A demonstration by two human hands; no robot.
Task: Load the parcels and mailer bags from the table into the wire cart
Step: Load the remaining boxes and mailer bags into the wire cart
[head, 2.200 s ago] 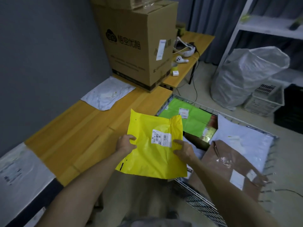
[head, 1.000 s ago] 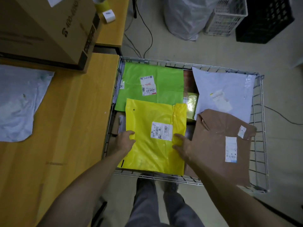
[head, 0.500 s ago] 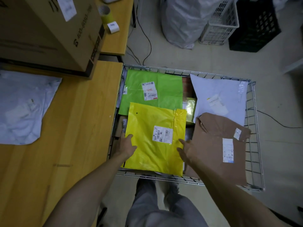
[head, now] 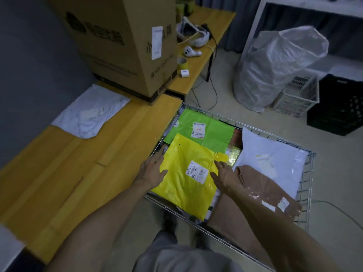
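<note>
From the head camera, the only view I have, the yellow mailer bag (head: 184,177) lies flat in the wire cart (head: 307,185), just right of centre, on the near-left part of the load. Its 12 o'clock edge overlaps the green mailer (head: 212,134), and the brown parcel (head: 261,191) sits beside it at 3 o'clock. I judge it is laid flat and overlapping so that the stack stays low and leaves room for more.

Both arms reach forward from 6 o'clock. The left hand (head: 152,170) lies on the bag's 9 o'clock edge, next to the cart's rim, with its fingers straight and gripping nothing. The right hand (head: 224,175) is spread palm-down on the 3 o'clock edge by the label, fingers apart and also holding nothing. I cannot tell whether the palms are pressing the bag down or only resting on it. Flat hands at the two sides would suit smoothing it into place.

On the table (head: 78,173), at 10 o'clock, a white mailer bag (head: 88,116) waits beside the big cardboard box (head: 121,46). I take that one to be next.
</note>
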